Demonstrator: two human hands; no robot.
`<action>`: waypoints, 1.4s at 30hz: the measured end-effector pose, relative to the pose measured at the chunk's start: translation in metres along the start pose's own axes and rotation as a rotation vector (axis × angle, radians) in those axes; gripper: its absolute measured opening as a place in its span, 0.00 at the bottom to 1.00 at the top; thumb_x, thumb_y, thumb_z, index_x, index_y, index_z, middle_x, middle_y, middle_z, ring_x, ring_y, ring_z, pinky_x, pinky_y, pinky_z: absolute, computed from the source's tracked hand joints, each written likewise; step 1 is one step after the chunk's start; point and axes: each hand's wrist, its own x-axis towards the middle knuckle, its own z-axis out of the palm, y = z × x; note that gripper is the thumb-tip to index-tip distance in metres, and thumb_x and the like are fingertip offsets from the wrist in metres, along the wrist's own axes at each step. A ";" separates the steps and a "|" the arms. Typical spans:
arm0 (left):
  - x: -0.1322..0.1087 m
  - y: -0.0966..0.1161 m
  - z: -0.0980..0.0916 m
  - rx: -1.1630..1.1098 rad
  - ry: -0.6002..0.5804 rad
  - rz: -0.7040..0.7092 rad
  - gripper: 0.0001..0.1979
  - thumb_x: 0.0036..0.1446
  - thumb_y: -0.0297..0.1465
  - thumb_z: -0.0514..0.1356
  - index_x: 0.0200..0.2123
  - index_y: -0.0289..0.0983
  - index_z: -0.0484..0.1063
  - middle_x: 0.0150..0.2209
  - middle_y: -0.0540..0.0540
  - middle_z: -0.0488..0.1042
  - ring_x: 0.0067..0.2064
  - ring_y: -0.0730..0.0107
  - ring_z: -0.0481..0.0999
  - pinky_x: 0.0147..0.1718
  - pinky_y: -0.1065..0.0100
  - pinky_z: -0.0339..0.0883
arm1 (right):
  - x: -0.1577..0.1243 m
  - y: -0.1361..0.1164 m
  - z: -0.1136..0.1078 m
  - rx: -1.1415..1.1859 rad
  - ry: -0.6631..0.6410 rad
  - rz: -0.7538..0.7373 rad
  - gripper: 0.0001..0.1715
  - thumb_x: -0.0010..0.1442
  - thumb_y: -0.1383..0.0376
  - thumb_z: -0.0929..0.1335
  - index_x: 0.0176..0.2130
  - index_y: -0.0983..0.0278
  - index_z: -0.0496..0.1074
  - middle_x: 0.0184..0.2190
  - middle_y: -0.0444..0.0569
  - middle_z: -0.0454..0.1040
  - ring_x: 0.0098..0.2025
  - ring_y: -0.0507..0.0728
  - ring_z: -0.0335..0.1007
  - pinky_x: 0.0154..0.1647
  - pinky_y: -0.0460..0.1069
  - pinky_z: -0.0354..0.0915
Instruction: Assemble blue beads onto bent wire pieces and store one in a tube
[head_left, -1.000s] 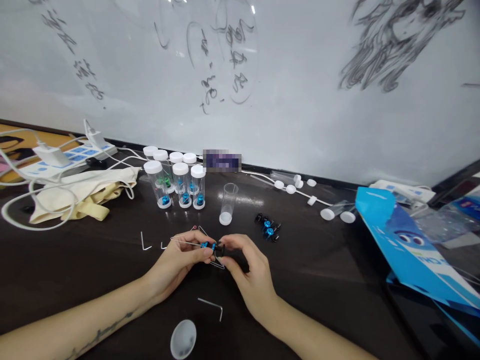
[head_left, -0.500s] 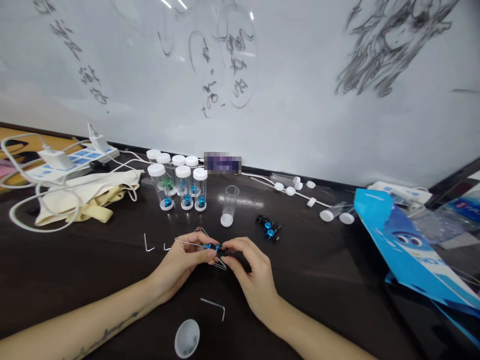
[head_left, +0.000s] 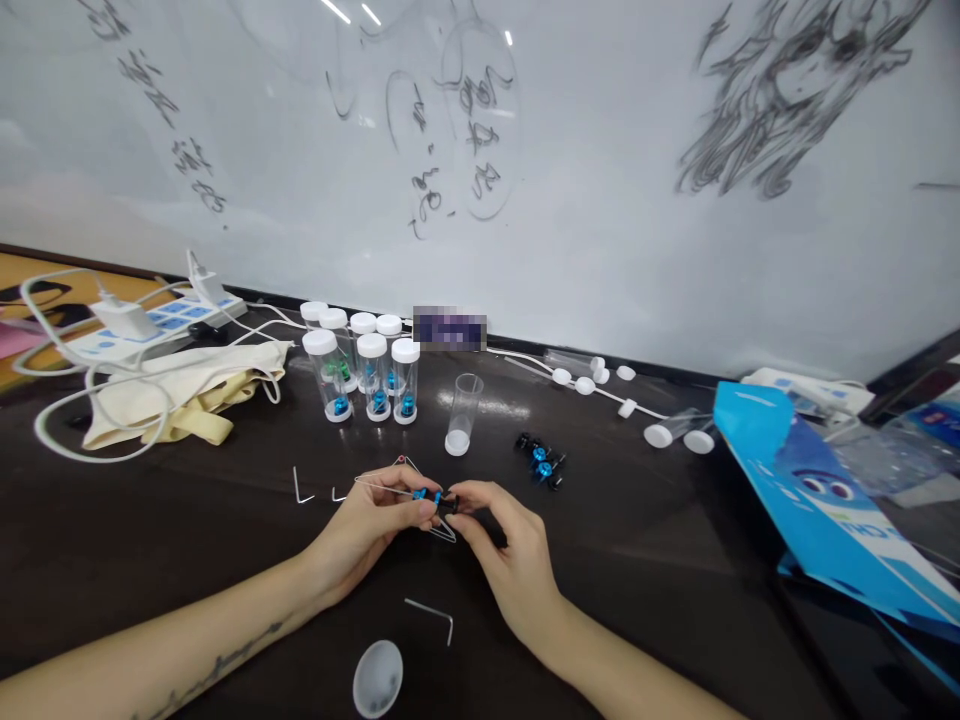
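Between my two hands is a small blue-and-black metal part [head_left: 428,496] with thin wire arms sticking out. My left hand [head_left: 375,520] pinches its blue end between thumb and fingers. The fingertips of my right hand [head_left: 508,535] are closed on its black end. Part of it is hidden by my fingers. One hex key [head_left: 433,608] lies below my hands, and two smaller ones, the first a hex key [head_left: 301,487], lie left of them. A white cap [head_left: 378,680] near the front edge holds tiny dark pieces. Similar blue and black parts [head_left: 541,462] rest beyond my right hand.
An uncapped clear tube [head_left: 464,410] stands beyond my hands. Several white-capped tubes [head_left: 373,375] with coloured parts are grouped behind left. A cloth bag [head_left: 180,385], white cables and a power strip [head_left: 161,325] sit left. A blue package [head_left: 817,490] is at right, below the whiteboard [head_left: 592,180].
The view has shifted slightly, so everything appears a little further right. Both hands keep the same hold on the blue-and-black part, with barely any finger movement visible.
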 end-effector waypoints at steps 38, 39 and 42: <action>0.000 0.000 -0.001 0.007 0.019 -0.009 0.08 0.46 0.25 0.72 0.33 0.35 0.80 0.27 0.48 0.80 0.29 0.75 0.76 0.33 0.75 0.68 | 0.002 0.000 0.000 -0.035 -0.012 0.057 0.09 0.61 0.71 0.68 0.43 0.62 0.73 0.32 0.43 0.75 0.33 0.52 0.72 0.37 0.46 0.67; 0.000 0.000 -0.001 0.011 0.016 -0.005 0.08 0.46 0.25 0.72 0.32 0.35 0.80 0.27 0.48 0.79 0.30 0.75 0.75 0.33 0.74 0.68 | 0.002 0.000 0.000 -0.036 -0.017 0.068 0.08 0.62 0.70 0.68 0.42 0.62 0.73 0.31 0.43 0.75 0.33 0.52 0.72 0.36 0.46 0.67; 0.000 0.000 0.000 0.029 0.008 0.011 0.08 0.45 0.24 0.72 0.32 0.34 0.80 0.29 0.47 0.79 0.30 0.74 0.75 0.33 0.73 0.69 | 0.001 -0.002 -0.001 -0.015 -0.047 0.108 0.06 0.63 0.68 0.67 0.41 0.62 0.73 0.29 0.43 0.76 0.31 0.53 0.73 0.35 0.46 0.67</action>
